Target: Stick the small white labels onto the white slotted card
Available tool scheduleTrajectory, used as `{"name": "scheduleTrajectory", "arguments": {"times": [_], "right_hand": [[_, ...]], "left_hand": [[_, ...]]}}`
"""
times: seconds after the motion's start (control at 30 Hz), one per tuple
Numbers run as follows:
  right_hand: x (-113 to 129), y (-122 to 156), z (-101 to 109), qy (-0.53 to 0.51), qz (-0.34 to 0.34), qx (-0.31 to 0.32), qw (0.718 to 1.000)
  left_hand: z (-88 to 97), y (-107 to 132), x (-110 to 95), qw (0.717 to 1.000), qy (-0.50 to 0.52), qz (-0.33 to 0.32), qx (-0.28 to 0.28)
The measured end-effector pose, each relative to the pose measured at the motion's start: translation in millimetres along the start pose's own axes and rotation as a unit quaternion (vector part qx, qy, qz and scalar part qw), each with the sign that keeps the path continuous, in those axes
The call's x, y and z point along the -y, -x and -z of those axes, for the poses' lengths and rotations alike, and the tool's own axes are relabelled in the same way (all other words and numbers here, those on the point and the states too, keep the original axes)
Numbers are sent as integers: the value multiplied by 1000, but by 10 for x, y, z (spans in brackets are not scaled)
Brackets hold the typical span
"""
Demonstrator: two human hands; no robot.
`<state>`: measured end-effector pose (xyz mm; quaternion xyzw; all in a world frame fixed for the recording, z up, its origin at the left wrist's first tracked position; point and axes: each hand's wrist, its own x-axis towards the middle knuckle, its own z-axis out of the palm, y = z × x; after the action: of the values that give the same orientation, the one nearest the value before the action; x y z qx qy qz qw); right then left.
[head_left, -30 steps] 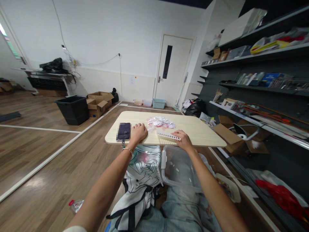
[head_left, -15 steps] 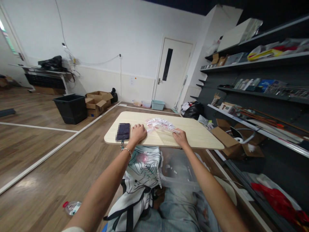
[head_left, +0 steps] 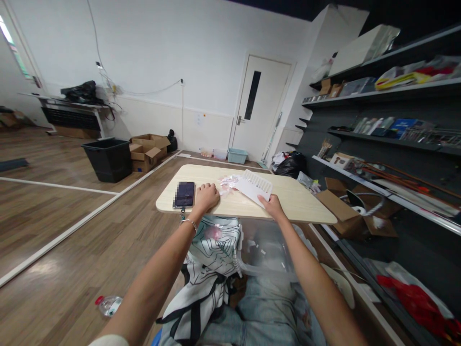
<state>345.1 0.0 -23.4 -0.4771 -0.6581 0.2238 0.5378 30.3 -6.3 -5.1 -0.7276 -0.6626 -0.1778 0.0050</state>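
My right hand [head_left: 272,206] is closed on the near right corner of a white slotted board [head_left: 252,186], a flat sheet with a row of openings along its upper edge. The board is tilted over the table [head_left: 306,202]. Partly hidden behind it lies a heap of small white pieces [head_left: 227,182], with some clear and pinkish bits too small to name. My left hand [head_left: 208,196] rests palm down on the table, left of the heap, its fingers slightly bent and apart. Just left of that hand lies a dark phone [head_left: 185,194] with a strap.
Below the table edge, a clear plastic bin [head_left: 264,252] with a few white scraps stands before my legs. Patterned cloth [head_left: 216,245] hangs beside it. A bottle [head_left: 108,305] lies on the floor. Shelves [head_left: 389,134] and an open carton [head_left: 338,206] stand at the right.
The white slotted board has turned from nearly edge-on to showing its broad face, and its far end has risen. It covers part of the heap. My left hand stays in place.
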Motion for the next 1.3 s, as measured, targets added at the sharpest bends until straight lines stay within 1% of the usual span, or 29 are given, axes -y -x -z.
{"name": "scheduleTrajectory", "arguments": {"times": [0.17, 0.37, 0.57, 0.73, 0.9, 1.03, 1.3], "right_hand": [[11, 7, -3, -12, -21, 22, 999], [50, -1, -7, -38, -17, 9, 999], [70, -13, -12, -65, -31, 2, 997], [72, -20, 65, -88, -38, 35, 995], [78, -30, 141, -101, -28, 25, 994], [109, -49, 114, -89, -38, 9, 995], [171, -7, 63, -33, -20, -5, 999]], "left_hand": [[-1, 8, 12, 1000, 0, 3, -3], [23, 28, 11, 1000, -7, -1, -4], [24, 25, 23, 1000, -9, -8, 4], [12, 16, 12, 1000, -8, -7, -1], [11, 14, 2, 1000, -6, -6, 1], [7, 11, 4, 1000, -5, -7, 1], [-14, -1, 9, 1000, -10, -7, -1]]}}
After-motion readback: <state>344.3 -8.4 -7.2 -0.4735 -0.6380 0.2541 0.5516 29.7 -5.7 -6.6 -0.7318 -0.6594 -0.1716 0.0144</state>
